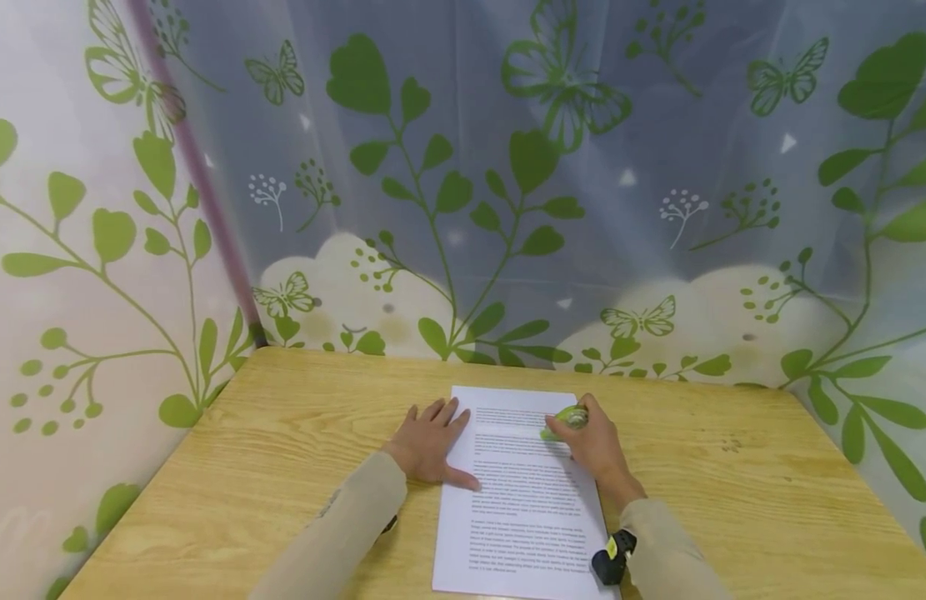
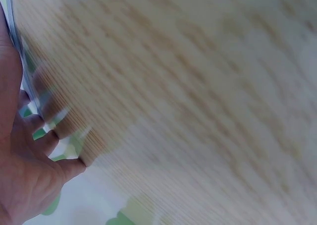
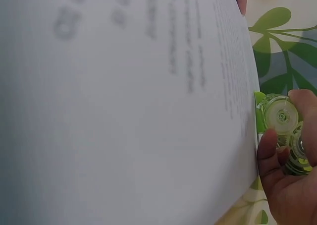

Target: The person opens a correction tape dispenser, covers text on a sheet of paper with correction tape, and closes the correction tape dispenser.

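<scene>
A sheet of printed paper (image 1: 518,508) lies on the wooden table, long side running away from me. My left hand (image 1: 428,446) rests with spread fingers on its upper left edge, the thumb reaching over the print. In my right hand (image 1: 601,446) I grip a green correction tape (image 1: 573,417) with clear sides. Its round reels (image 3: 282,117) show between thumb and fingers in the right wrist view. The green tip is right at the paper's surface, near the upper lines of text on the right. Mostly bare wood grain fills the left wrist view beside the left hand (image 2: 34,180).
The wooden table (image 1: 305,425) extends to both sides of the paper. Behind it hangs a curtain (image 1: 463,208) printed with green leaves and butterflies, meeting the table's back edge. A black wrist device (image 1: 613,558) sits at my right cuff.
</scene>
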Demonstrator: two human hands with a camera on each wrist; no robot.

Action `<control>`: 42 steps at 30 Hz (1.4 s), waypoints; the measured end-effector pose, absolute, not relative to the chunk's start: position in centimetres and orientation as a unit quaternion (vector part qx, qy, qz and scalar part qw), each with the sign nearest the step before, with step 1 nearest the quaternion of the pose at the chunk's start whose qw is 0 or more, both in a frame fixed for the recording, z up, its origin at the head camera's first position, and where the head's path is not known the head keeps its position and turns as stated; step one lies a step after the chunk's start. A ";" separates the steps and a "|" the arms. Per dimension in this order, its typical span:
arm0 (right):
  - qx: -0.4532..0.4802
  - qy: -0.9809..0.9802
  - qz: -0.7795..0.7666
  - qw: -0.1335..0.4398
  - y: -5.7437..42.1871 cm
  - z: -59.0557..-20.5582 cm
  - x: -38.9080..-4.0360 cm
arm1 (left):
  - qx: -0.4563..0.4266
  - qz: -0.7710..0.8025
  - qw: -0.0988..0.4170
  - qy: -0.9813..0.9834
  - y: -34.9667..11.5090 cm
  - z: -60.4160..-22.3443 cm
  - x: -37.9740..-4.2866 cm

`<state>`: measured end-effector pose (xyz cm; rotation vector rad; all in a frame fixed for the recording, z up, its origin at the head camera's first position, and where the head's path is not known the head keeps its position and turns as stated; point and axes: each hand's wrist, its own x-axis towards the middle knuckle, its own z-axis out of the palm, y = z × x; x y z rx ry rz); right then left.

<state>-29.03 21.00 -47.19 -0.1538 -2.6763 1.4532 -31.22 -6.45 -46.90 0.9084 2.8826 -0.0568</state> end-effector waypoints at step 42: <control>-0.033 -0.891 0.451 0.041 23.7 -47.1 -29.2 | 0.300 -0.021 0.062 0.952 -6.4 -46.5 -31.1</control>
